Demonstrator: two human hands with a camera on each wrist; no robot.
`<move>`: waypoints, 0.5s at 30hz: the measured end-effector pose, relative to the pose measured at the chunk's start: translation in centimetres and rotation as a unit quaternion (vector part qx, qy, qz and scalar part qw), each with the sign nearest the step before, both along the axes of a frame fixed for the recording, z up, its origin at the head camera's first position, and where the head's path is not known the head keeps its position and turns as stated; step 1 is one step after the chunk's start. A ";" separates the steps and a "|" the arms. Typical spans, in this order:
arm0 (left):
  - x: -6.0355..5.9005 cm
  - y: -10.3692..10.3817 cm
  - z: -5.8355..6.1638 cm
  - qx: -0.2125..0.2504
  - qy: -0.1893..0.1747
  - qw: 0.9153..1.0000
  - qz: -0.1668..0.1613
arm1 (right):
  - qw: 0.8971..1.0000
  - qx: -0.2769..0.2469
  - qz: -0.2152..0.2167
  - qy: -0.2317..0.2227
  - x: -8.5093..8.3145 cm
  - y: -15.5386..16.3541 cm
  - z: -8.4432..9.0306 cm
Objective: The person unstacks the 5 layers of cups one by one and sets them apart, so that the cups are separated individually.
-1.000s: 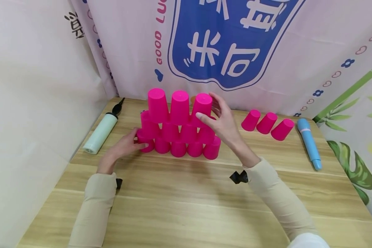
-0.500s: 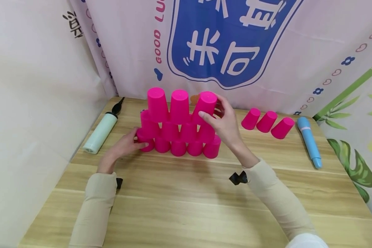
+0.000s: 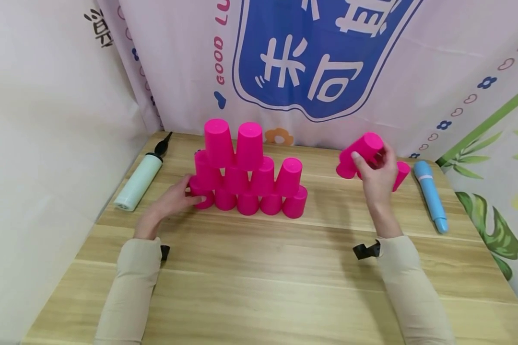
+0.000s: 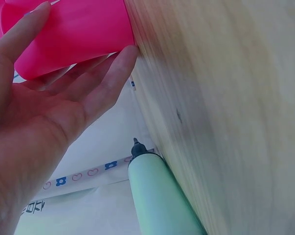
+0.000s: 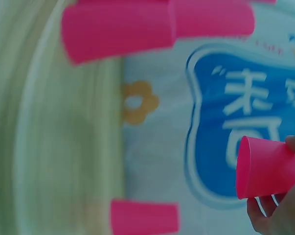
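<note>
Above the loose cups point(image 3: 344, 168), our right grip point(image 3: 377, 175) holds one cup point(image 3: 364, 146); we lower gently, left grip point(image 3: 172, 203) flat against the stack point(image 3: 246, 172).

The pink cups point(image 3: 248, 170) look like smooth plastic with a soft shine, and the cup point(image 3: 364, 147) in the right hand point(image 3: 377, 175) is the same. The table point(image 3: 259, 282) is light wood with a visible grain and a matt finish. The mint pump point(image 3: 138, 183) seems matt plastic, and the backdrop point(image 3: 311, 62) is printed cloth.
</note>
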State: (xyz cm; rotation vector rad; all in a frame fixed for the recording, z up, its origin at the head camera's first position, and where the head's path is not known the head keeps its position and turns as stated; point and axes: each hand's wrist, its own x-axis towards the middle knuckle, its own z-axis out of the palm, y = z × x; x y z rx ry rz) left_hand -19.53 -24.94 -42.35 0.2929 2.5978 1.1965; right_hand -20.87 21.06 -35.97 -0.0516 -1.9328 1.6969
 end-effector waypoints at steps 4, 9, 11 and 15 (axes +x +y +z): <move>0.0 0.0 0.1 0.002 0.000 1.000 -0.001 | 0.998 0.001 -0.039 -0.039 -1.0 3.2 -3.2; -0.1 -0.1 0.1 0.004 -0.001 1.000 -0.001 | 0.992 0.053 -0.049 -0.101 -1.6 5.1 -5.9; -0.2 -0.1 0.0 0.002 -0.001 1.000 -0.001 | 0.988 0.074 -0.043 -0.129 -2.0 5.6 -6.7; -0.4 -0.2 -0.2 0.002 -0.003 1.000 0.003 | 0.979 0.107 -0.037 -0.167 -2.7 6.2 -7.9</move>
